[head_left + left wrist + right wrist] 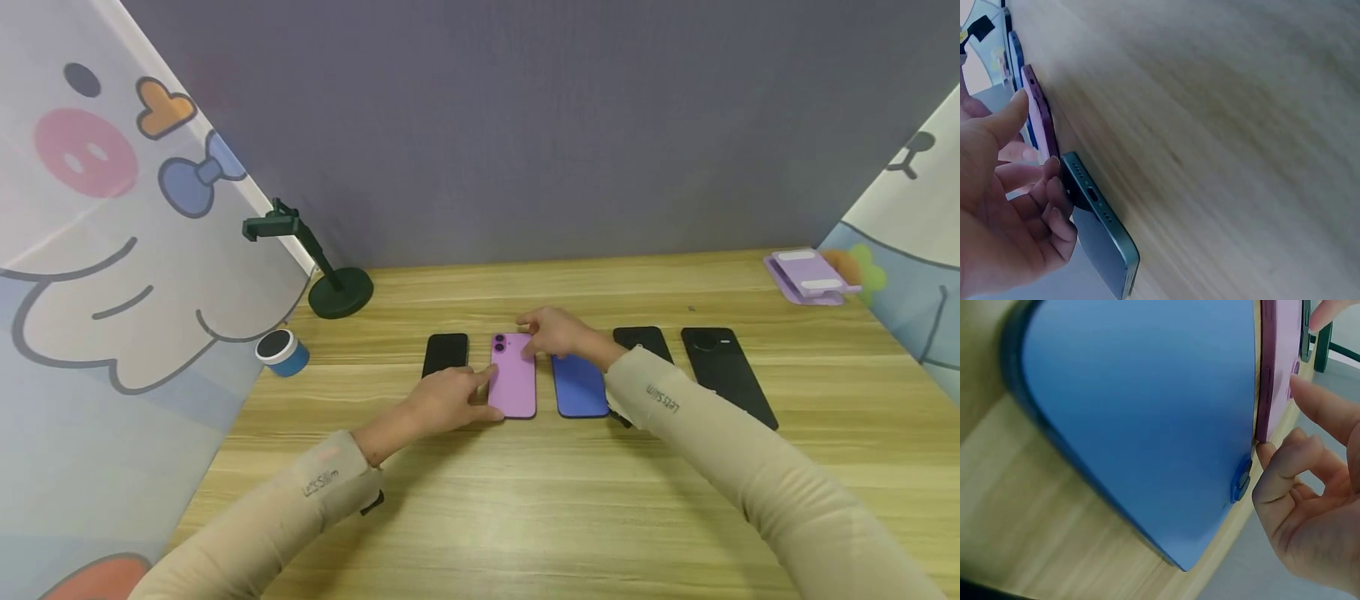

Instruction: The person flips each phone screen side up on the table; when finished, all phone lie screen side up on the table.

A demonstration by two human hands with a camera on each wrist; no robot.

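A pink phone [513, 387] lies back up on the wooden table, its two camera lenses toward the far edge. My left hand [447, 396] holds its near left corner between thumb and curled fingers; in the left wrist view the thumb [1013, 115] lies against the phone. At the far right corner, my right hand [558, 332] pinches it with the thumb and a bent index finger [1285, 465]. Left of it lies a dark phone [446, 352], partly hidden by my left hand. To its right is a blue phone [581, 392], partly under my right wrist.
Two black phones [731, 375] lie farther right, one partly covered by my right sleeve. A dark green phone stand [339, 292] and a blue-and-white round container [288, 357] stand at the left. A folded lilac stand [810, 275] sits at the back right. A grey partition rises behind.
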